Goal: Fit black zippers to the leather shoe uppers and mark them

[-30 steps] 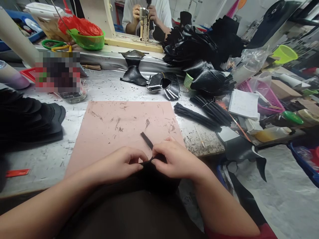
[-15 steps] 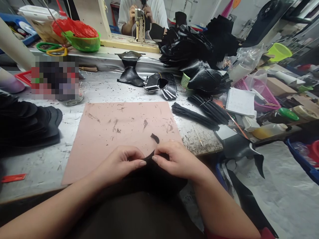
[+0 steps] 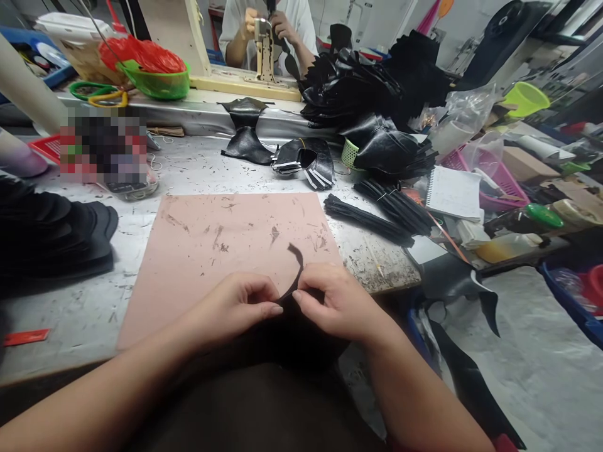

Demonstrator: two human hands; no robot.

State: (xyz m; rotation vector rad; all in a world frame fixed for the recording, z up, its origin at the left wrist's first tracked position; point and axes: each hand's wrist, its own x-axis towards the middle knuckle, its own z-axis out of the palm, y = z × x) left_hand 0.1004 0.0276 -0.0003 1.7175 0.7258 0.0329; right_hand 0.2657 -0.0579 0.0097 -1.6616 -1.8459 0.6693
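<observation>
Between finger and thumb, my left hand (image 3: pixel 252 301) pinches the edge of a black piece (image 3: pixel 292 333) that hangs over the table's front edge. My right hand (image 3: pixel 325 298) pinches the same edge just to the right, close to the left fingertips. A narrow black strip (image 3: pixel 300 263) runs along that edge, and its free end curls up between the hands over the pink board (image 3: pixel 226 232). The lower part of the black piece blends into the dark clothing beneath it.
Stacked black pieces (image 3: pixel 56 235) lie at the left. Bundled black strips (image 3: pixel 367 220), a notebook (image 3: pixel 453 191) and a pink basket (image 3: pixel 506 185) are at the right. Behind stand piled black leather (image 3: pixel 367 88) and a sewing machine (image 3: pixel 265 53), with a person's hands at it.
The strip's free end stands longer and higher above my right hand. Both my hands have shifted slightly right. Across the table, the other person's hands and dark piece have moved.
</observation>
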